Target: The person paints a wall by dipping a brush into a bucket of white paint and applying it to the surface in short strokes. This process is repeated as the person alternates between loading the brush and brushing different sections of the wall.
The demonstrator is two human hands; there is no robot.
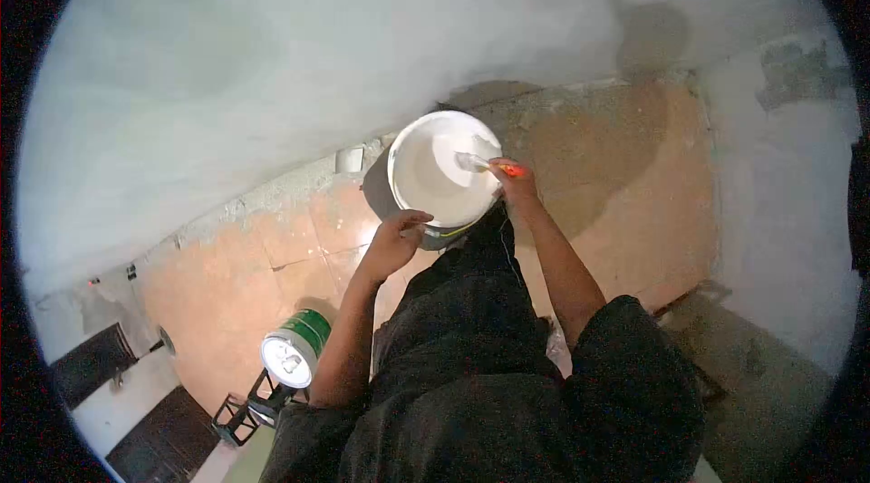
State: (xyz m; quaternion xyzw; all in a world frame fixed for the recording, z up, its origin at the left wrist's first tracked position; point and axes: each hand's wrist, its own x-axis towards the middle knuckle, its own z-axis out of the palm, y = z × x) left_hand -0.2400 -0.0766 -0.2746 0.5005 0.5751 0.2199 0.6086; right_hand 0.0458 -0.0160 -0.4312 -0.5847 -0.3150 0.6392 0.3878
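Observation:
A large white bucket (396,166) stands on the floor close to the wall, right in front of me. Pale, whitish liquid or paste (430,188) lies inside, and white smears coat the inner wall. My right hand (517,182) is closed around the orange-red handle of a paintbrush (468,160). The brush's whitened head points left, over the bucket's opening near its right inner side. At the near left rim, my left hand (396,246) has its fingers curled over the edge, gripping the bucket.
A pale, patchy wall (299,57) rises beyond the bucket, with another wall (779,184) at right. Orange-brown tiles (263,256) cover the floor. At lower left are a green and white can (306,334) and a black stand-like frame (237,418). A small pale block (349,160) sits by the wall.

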